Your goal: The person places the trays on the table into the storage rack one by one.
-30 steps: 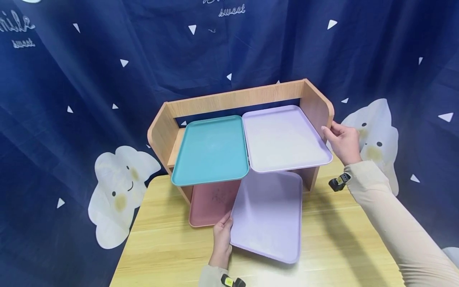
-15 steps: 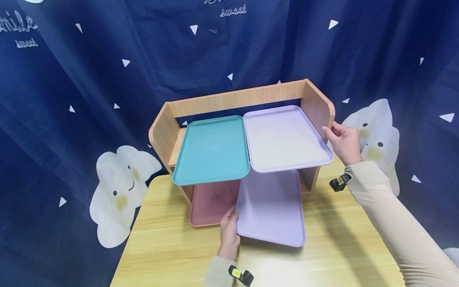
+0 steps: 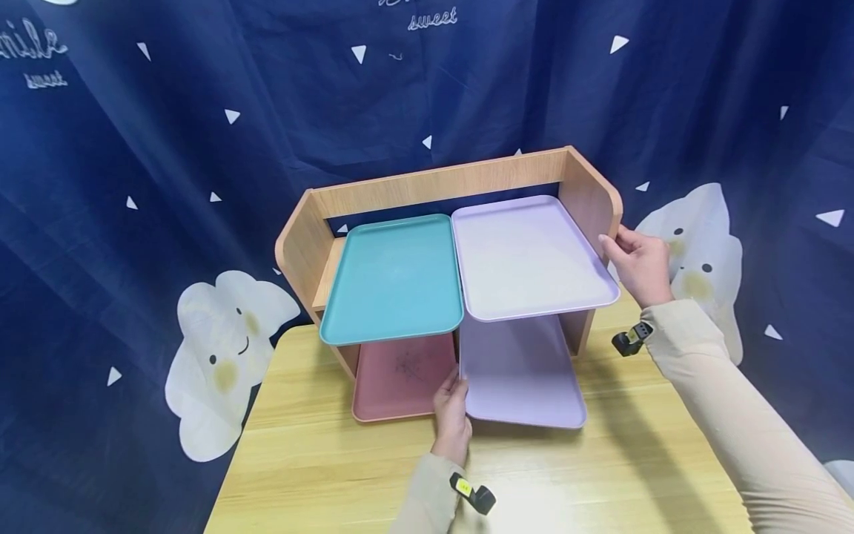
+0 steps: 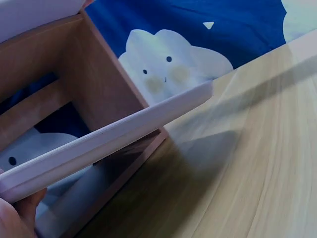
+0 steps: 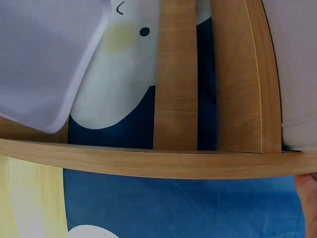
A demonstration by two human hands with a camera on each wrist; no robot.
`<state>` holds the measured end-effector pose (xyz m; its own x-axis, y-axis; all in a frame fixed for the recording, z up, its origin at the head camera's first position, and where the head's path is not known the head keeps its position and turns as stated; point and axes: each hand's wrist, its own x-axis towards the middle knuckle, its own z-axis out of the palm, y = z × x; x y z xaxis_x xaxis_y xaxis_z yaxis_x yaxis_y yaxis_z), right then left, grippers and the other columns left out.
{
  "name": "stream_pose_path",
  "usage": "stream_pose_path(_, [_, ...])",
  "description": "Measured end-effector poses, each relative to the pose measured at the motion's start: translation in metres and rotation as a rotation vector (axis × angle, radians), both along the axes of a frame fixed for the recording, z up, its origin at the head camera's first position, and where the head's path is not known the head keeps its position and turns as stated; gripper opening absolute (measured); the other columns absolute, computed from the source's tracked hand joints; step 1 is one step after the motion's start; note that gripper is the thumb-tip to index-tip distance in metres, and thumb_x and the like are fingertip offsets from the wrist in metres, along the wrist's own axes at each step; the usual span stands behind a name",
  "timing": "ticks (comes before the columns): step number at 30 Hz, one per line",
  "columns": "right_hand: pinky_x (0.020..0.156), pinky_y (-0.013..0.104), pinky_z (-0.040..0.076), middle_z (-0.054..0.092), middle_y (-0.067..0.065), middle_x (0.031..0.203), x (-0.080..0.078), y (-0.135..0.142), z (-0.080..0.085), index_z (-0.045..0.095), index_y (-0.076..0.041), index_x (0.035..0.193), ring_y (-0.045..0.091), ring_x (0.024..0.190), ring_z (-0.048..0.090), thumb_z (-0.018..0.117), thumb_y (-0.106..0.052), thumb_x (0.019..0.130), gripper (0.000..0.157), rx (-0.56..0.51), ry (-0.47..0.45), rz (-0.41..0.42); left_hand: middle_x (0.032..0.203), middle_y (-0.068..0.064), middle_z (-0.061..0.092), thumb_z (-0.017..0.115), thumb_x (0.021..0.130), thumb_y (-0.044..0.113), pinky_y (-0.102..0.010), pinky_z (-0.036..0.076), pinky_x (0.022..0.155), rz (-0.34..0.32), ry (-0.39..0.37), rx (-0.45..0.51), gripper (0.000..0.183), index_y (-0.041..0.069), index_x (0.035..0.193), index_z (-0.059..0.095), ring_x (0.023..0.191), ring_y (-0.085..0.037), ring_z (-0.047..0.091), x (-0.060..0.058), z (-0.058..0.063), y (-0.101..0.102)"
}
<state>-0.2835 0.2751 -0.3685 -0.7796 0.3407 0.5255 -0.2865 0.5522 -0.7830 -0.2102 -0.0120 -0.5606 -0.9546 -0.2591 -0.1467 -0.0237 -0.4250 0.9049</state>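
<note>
My left hand (image 3: 451,415) pinches the left edge of a lavender tray (image 3: 523,371), whose far part is inside the lower right of a wooden two-tier shelf (image 3: 440,176). In the left wrist view, the raised rim of this tray (image 4: 114,136) shows above the table, with my fingers (image 4: 30,206) below it. At the shelf's right side panel (image 3: 590,196), my right hand (image 3: 642,263) grips the front edge. The right wrist view shows that panel's edge (image 5: 163,162), part of my hand (image 5: 308,198) and a corner of the lower lavender tray (image 5: 49,64).
On the upper tier, a teal tray (image 3: 396,278) lies left of a pale lavender tray (image 3: 530,256); both jut out frontward. A pink tray (image 3: 396,378) sits lower left, beside my left hand. The shelf stands on a wooden table (image 3: 313,460) before a blue curtain (image 3: 280,89).
My left hand has moved right and away from me, taking the lower lavender tray further into the shelf and uncovering more of the pink tray. The right hand has stayed on the panel.
</note>
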Motion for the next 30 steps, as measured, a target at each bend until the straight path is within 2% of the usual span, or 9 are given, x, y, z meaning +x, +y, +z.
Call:
stream_pose_path(3, [0.067, -0.001, 0.042, 0.065, 0.024, 0.103, -0.001, 0.000, -0.001, 0.063, 0.002, 0.117, -0.027, 0.071, 0.047, 0.065, -0.020, 0.088, 0.036, 0.004, 0.003, -0.004, 0.133, -0.033, 0.045, 0.054, 0.086, -0.006, -0.045, 0.032, 0.109, -0.011, -0.004, 0.054, 0.047, -0.014, 0.131, 0.043, 0.126, -0.038, 0.043, -0.004, -0.002, 0.007])
stream_pose_path(8, [0.068, -0.001, 0.041, 0.066, 0.023, 0.103, -0.001, 0.000, -0.002, 0.064, -0.001, 0.117, -0.026, 0.072, 0.047, 0.065, -0.023, 0.088, 0.037, 0.018, -0.006, -0.010, 0.141, -0.030, 0.036, 0.051, 0.081, -0.011, -0.037, 0.038, 0.105, -0.036, 0.007, 0.151, 0.057, -0.012, 0.137, 0.037, 0.130, -0.036, 0.038, -0.008, -0.008, 0.014])
stream_pose_path(13, [0.068, 0.000, 0.042, 0.066, 0.023, 0.103, -0.001, 0.000, 0.000, 0.064, -0.001, 0.117, -0.026, 0.072, 0.047, 0.065, -0.022, 0.088, 0.036, 0.023, 0.003, -0.004, 0.145, -0.031, 0.030, 0.049, 0.083, -0.011, -0.043, 0.028, 0.111, -0.034, -0.006, 0.214, 0.060, -0.011, 0.140, 0.031, 0.133, -0.038, 0.032, -0.013, -0.011, 0.019])
stream_pose_path(16, [0.067, 0.000, 0.042, 0.066, 0.023, 0.103, -0.001, 0.001, 0.000, 0.064, 0.000, 0.117, -0.027, 0.071, 0.047, 0.065, -0.022, 0.088, 0.036, 0.025, 0.005, -0.005, 0.146, -0.031, 0.029, 0.049, 0.083, -0.011, -0.044, 0.028, 0.112, -0.036, -0.003, 0.224, 0.061, -0.010, 0.140, 0.031, 0.134, -0.038, 0.031, -0.017, -0.014, 0.021])
stream_pose_path(20, [0.068, 0.000, 0.042, 0.065, 0.024, 0.103, -0.001, 0.000, 0.000, 0.063, 0.000, 0.117, -0.026, 0.072, 0.047, 0.065, -0.021, 0.088, 0.036, 0.018, 0.002, -0.003, 0.145, -0.031, 0.031, 0.050, 0.083, -0.011, -0.044, 0.029, 0.111, -0.039, 0.018, 0.151, 0.060, -0.009, 0.140, 0.033, 0.135, -0.039, 0.029, -0.019, -0.017, 0.023])
stream_pose_path(24, [0.067, 0.000, 0.042, 0.065, 0.024, 0.103, -0.001, 0.000, 0.000, 0.064, 0.001, 0.117, -0.026, 0.071, 0.048, 0.065, -0.021, 0.088, 0.036, 0.011, 0.007, 0.002, 0.144, -0.029, 0.034, 0.052, 0.081, -0.011, -0.047, 0.025, 0.112, -0.046, 0.007, 0.010, 0.060, -0.008, 0.139, 0.036, 0.135, -0.040, 0.029, -0.019, -0.019, 0.024])
stream_pose_path(27, [0.066, -0.001, 0.042, 0.065, 0.024, 0.102, -0.001, 0.001, -0.001, 0.064, 0.002, 0.116, -0.026, 0.071, 0.047, 0.065, -0.020, 0.088, 0.036, 0.009, 0.013, 0.000, 0.143, -0.029, 0.035, 0.057, 0.079, -0.010, -0.047, 0.028, 0.110, -0.079, -0.009, -0.103, 0.063, -0.007, 0.139, 0.037, 0.134, -0.041, 0.031, -0.019, -0.018, 0.024])
stream_pose_path(30, [0.067, -0.001, 0.042, 0.065, 0.024, 0.102, -0.001, 0.001, -0.001, 0.063, 0.002, 0.116, -0.027, 0.071, 0.047, 0.065, -0.020, 0.088, 0.036, 0.010, 0.014, -0.001, 0.144, -0.031, 0.031, 0.062, 0.079, -0.006, -0.047, 0.029, 0.110, -0.120, -0.016, -0.163, 0.068, -0.008, 0.141, 0.033, 0.135, -0.042, 0.028, -0.020, -0.016, 0.024])
